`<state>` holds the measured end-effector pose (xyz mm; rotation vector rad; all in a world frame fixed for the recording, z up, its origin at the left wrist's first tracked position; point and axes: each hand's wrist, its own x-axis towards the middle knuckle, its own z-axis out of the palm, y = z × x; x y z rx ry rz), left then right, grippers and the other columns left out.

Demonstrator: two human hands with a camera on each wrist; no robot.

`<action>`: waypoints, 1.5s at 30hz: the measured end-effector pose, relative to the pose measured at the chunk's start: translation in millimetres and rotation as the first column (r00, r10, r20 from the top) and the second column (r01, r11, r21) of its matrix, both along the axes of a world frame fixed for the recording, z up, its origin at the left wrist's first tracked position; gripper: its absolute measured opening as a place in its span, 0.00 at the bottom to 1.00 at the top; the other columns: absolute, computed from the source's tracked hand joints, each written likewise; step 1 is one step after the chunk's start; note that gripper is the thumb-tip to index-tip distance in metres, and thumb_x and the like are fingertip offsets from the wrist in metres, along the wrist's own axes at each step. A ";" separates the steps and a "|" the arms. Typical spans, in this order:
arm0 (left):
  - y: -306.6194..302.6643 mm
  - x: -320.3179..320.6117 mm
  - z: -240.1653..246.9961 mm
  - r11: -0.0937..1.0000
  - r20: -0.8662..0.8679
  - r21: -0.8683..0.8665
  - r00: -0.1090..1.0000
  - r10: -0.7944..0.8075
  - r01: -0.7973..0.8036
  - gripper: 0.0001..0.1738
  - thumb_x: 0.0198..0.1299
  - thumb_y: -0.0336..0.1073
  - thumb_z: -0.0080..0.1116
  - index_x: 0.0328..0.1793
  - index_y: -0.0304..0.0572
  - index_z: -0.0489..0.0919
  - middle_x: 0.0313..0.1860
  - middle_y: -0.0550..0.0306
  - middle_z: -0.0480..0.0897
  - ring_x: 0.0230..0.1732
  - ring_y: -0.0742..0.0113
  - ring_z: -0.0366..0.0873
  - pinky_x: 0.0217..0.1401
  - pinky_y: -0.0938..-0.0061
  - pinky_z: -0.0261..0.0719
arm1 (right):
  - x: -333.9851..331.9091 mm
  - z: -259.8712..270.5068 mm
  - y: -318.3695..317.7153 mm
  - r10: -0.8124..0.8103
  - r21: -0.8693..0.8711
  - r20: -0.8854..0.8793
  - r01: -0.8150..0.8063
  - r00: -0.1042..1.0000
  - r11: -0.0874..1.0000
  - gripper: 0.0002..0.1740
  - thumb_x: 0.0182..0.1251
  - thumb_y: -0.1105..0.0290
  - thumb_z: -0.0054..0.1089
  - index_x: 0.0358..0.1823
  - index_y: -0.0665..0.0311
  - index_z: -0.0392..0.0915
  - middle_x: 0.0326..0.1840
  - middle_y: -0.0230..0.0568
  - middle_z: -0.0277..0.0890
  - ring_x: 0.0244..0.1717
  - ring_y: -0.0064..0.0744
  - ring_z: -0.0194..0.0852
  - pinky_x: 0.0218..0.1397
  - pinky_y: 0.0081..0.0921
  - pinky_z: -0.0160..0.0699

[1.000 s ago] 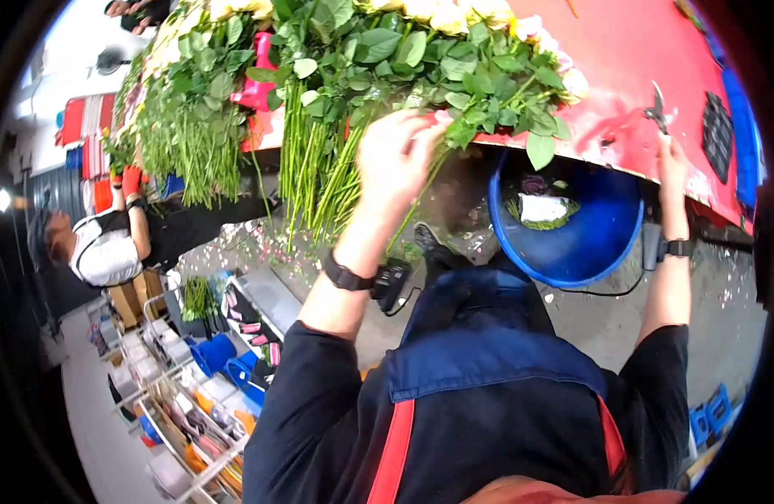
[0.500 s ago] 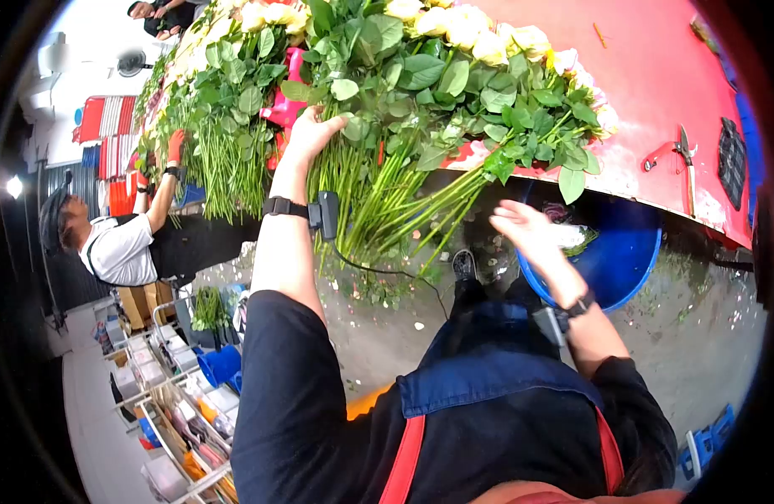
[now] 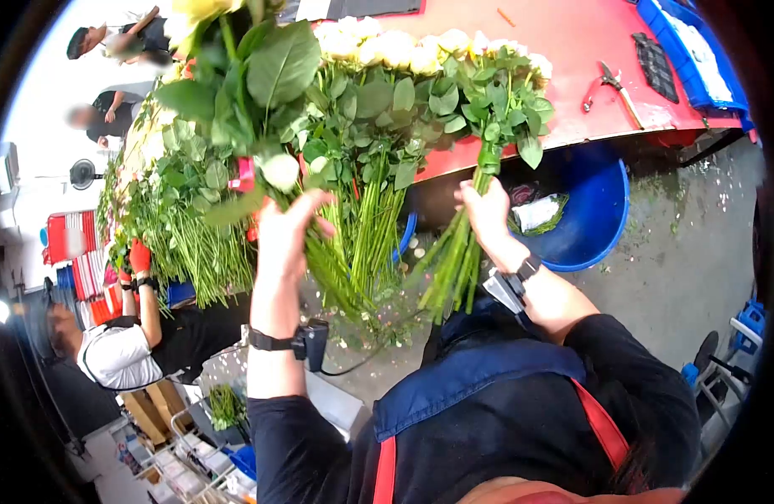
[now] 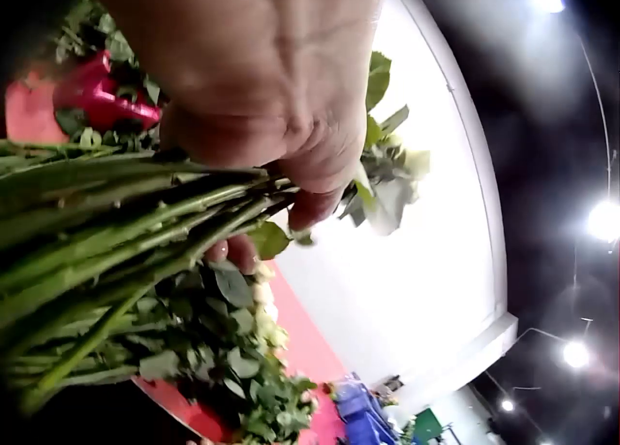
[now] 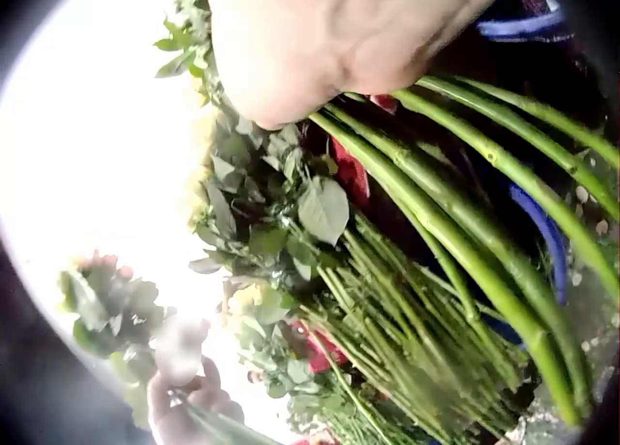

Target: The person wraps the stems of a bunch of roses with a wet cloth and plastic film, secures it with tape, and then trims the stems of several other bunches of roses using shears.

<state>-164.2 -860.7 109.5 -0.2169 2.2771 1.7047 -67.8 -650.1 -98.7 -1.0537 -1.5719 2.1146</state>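
My left hand holds a bunch of roses by the stems, lifted off the table, with the leafy heads close to the head camera. In the left wrist view its fingertips show round the thick green stems. My right hand grips the stems of a second bunch, whose leaves lie over the table edge. Green wrap circles those stems just above the hand. Between my hands, more cream roses lie on the red table, stems hanging over its edge.
Pruning shears lie on the table at the right, near a black mesh pad and a blue crate. Below the edge stands a blue bucket with cuttings in it. Another person works at the left.
My left hand has lifted a bunch of roses from the pile. My right hand, bare half a second ago after the shears were put down, now grips the right-hand bunch by its stems.
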 end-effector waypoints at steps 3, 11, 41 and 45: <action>14.5 20.5 -23.4 0.972 -0.016 0.227 0.998 -0.058 0.060 0.13 0.57 0.38 0.67 0.36 0.40 0.75 0.14 0.63 0.74 0.11 0.74 0.69 0.15 0.80 0.69 | 26.6 34.9 19.4 0.058 0.171 0.040 -0.064 0.998 0.983 0.11 0.60 0.72 0.62 0.39 0.69 0.70 0.29 0.36 0.74 0.22 0.22 0.74 0.25 0.23 0.76; 117.1 73.3 -83.3 0.962 -0.036 0.177 0.978 -0.204 0.207 0.19 0.62 0.40 0.63 0.52 0.33 0.78 0.33 0.57 0.85 0.28 0.72 0.81 0.35 0.77 0.80 | 46.4 78.4 65.7 0.281 0.652 -0.169 -0.106 0.945 0.751 0.23 0.56 0.73 0.69 0.50 0.70 0.70 0.36 0.41 0.79 0.35 0.32 0.78 0.41 0.28 0.76; 429.7 262.6 -129.1 0.607 0.267 0.742 0.956 0.122 -0.285 0.27 0.62 0.33 0.60 0.67 0.34 0.69 0.62 0.52 0.76 0.63 0.62 0.72 0.68 0.65 0.69 | 169.4 65.1 371.8 0.932 0.308 0.231 -0.930 0.279 0.202 0.44 0.42 0.54 0.78 0.55 0.75 0.66 0.43 0.59 0.79 0.45 0.50 0.81 0.51 0.37 0.78; 397.3 269.8 -119.3 0.745 0.190 0.659 0.981 -0.036 -0.100 0.31 0.60 0.29 0.59 0.69 0.29 0.65 0.67 0.50 0.71 0.67 0.61 0.68 0.72 0.64 0.63 | 167.8 61.1 361.3 0.958 0.325 0.134 -0.925 0.253 0.198 0.33 0.44 0.56 0.76 0.43 0.74 0.71 0.37 0.57 0.80 0.39 0.47 0.82 0.45 0.36 0.79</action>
